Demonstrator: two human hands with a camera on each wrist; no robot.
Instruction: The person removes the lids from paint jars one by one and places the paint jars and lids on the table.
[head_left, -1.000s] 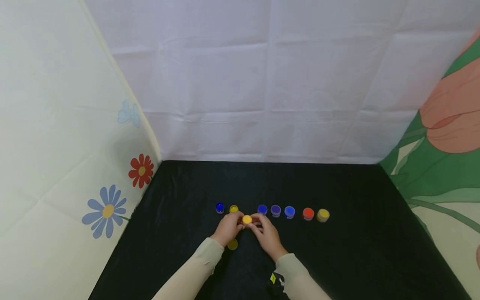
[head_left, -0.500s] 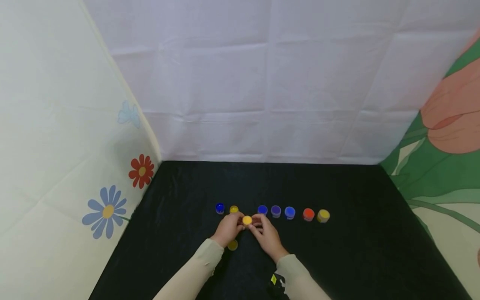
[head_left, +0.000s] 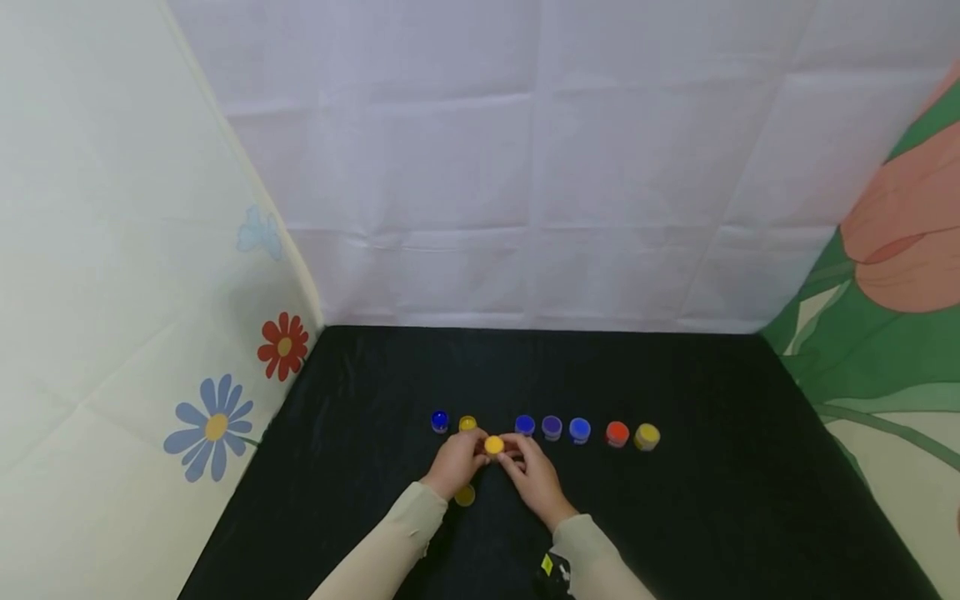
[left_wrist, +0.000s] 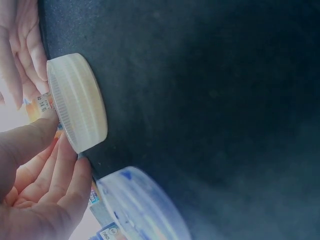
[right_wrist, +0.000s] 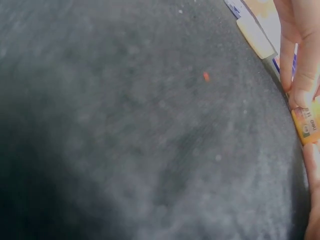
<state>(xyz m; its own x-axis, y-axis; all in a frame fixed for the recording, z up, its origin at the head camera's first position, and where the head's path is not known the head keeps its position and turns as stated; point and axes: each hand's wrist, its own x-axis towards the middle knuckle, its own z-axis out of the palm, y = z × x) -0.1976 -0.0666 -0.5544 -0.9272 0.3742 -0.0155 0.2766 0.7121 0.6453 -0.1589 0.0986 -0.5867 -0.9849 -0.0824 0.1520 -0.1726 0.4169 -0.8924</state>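
Between my two hands, low over the black table, is a small paint jar (head_left: 493, 446) with an orange-yellow top. My left hand (head_left: 452, 462) pinches its left side between thumb and fingers. On the opposite side, the fingers of my right hand (head_left: 537, 482) grip it too. Its printed label (right_wrist: 306, 122) shows in the right wrist view. A round yellow lid (head_left: 465, 496) lies beside my left wrist. Close to the left wrist camera are a pale ribbed lid (left_wrist: 77, 102) and a blue-smeared lid (left_wrist: 142, 205).
Beyond my hands runs a row of small jars: dark blue (head_left: 439, 422) and yellow (head_left: 467, 423) on the left; blue (head_left: 524, 426), purple (head_left: 551, 428), lighter blue (head_left: 579, 431), red (head_left: 617, 434) and yellow (head_left: 647, 437) on the right. A white cloth wall (head_left: 525, 167) stands behind.
The whole scene sits slightly lower in the head view. Both hands keep hold of the jar in the same spot, with hardly any finger movement visible.
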